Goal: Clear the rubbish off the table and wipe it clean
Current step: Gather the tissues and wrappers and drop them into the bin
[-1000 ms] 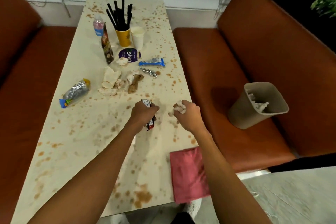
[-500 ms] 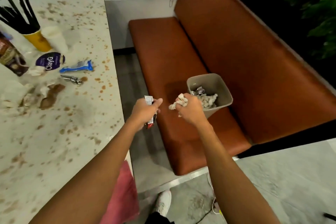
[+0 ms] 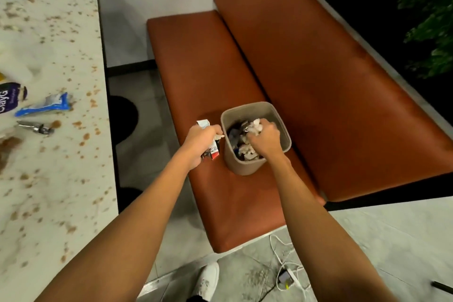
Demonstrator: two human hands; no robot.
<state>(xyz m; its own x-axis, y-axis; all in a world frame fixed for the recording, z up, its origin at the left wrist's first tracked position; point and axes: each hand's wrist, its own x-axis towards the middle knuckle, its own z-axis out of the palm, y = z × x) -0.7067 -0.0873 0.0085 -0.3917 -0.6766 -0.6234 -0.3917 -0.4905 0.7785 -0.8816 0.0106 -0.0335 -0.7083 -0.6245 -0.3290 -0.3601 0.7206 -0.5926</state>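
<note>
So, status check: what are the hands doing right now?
Right hand above bin, grip on crumpled tissue. Left hand beside bin, grip on packet. Path to bin clear; blue wrapper left on table.

Café or diner booth: padded bench (image 3: 282, 76) beside stained table (image 3: 54, 179)

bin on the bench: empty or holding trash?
Holding trash: the bin stands upright, with crumpled paper and wrappers piled inside, below its rim.

Bench seat (image 3: 196, 56) lies bare far and near of the waste bin (image 3: 241, 164); backrest (image 3: 318, 68) walls its right; open floor gap (image 3: 130, 86) separates the table (image 3: 61, 179) at left.
</note>
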